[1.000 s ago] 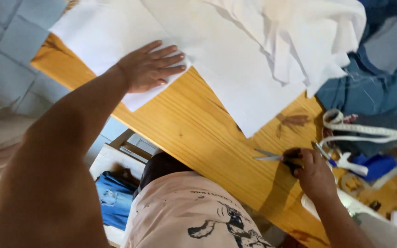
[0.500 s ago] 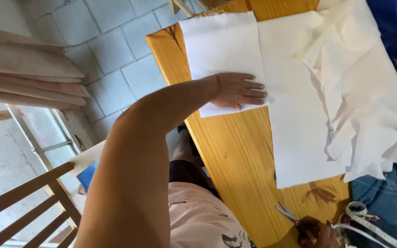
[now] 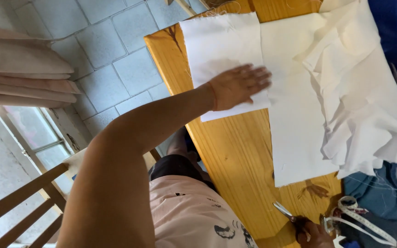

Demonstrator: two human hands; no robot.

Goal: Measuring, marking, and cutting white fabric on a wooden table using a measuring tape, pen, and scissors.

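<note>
Here the left hand lies flat and open on a small white cloth piece at the table corner; the cloth's long side runs along the table edge. Bare wood lies below it. The right hand grips scissors, blades pointing up-left.

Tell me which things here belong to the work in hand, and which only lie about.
In use:
left hand, flat on white cloth piece
right hand, holding scissors

Lying about:
crumpled white fabric pile
measuring tape
blue garment
</note>
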